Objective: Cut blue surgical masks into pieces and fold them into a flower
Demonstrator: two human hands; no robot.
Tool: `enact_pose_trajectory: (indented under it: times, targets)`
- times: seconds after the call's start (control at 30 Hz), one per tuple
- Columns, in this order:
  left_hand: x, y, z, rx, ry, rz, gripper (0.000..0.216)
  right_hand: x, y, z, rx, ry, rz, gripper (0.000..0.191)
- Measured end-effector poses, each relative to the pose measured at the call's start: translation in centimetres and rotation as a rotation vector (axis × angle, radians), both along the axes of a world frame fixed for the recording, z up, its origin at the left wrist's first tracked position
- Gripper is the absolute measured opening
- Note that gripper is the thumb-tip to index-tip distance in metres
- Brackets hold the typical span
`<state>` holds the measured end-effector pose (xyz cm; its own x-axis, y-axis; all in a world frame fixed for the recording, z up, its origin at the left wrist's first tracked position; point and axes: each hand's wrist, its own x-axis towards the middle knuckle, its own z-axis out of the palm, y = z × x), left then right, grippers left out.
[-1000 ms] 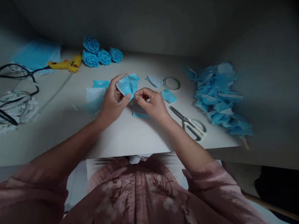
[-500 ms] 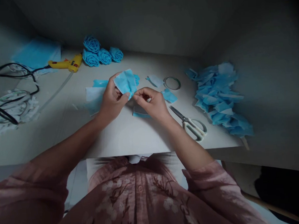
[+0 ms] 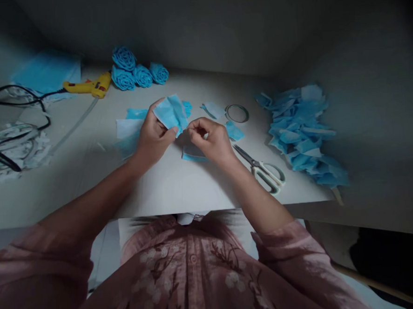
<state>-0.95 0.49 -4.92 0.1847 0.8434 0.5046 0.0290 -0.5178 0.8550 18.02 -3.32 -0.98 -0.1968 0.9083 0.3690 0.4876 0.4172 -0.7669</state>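
Note:
My left hand (image 3: 153, 138) is closed on a pleated piece of blue fabric (image 3: 170, 111), its thumb pressed on the gathered lower end. Close by on the right, my right hand (image 3: 211, 138) is pinched, fingertips just beside that gathered end. Whatever lies in the pinch is too small to make out. Another bit of blue shows behind the held piece. Under and around the hands lie a flat blue-edged piece (image 3: 194, 154), a white and blue sheet (image 3: 128, 131) and a small blue scrap (image 3: 234, 131).
Scissors (image 3: 263, 170) and a coil of thin wire (image 3: 237, 114) lie to the right, before a heap of blue pieces (image 3: 303, 134). Several blue fabric roses (image 3: 143, 76) stand at the back. A yellow glue gun (image 3: 95, 85), its black cord and white strips (image 3: 15, 152) are on the left.
My right hand's fingertips have drawn slightly away from the gathered end of the fabric. My left hand keeps its hold. The whole view has shifted a little.

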Motion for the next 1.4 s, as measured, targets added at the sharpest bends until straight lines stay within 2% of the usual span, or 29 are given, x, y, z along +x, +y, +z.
enact_pose_trajectory:
  times: [0.17,0.4,0.73,0.83,0.97,1.1,1.2,1.3,1.4]
  targets:
    - [-0.1,0.4,-0.7,0.079,0.095,0.052,0.065,-0.3,-0.3,0.2,-0.006,0.008,0.01,0.017]
    - [0.2,-0.7,0.2,0.135,0.148,0.019,0.06,-0.6,-0.3,0.3,-0.03,-0.075,-0.013,0.015]
    - [0.1,-0.8,0.7,0.037,0.056,-0.019,0.068,-0.4,0.0,-0.1,0.081,-0.328,-0.111,0.011]
    - [-0.1,-1.0,1.2,-0.07,0.037,-0.084,0.071,0.2,0.4,-0.3,0.051,-0.243,-0.122,0.018]
    - [0.0,-0.7,1.2,-0.177,-0.057,-0.095,0.07,1.4,1.2,-0.8,-0.025,0.0,-0.047,0.046]
    - [0.3,-0.4,0.9,-0.246,-0.089,-0.131,0.067,2.0,1.7,-1.0,-0.125,0.166,0.126,0.083]
    - [0.5,-0.7,0.8,-0.24,-0.07,-0.194,0.079,1.5,1.6,-1.1,-0.271,0.262,0.241,0.104]
    - [0.6,-1.1,0.6,-0.241,-0.071,-0.226,0.093,0.6,1.4,-1.1,-0.383,0.368,0.248,0.11]
    - [0.4,-1.2,0.5,-0.225,-0.026,-0.237,0.097,0.3,1.3,-1.0,-0.441,0.449,0.225,0.089]
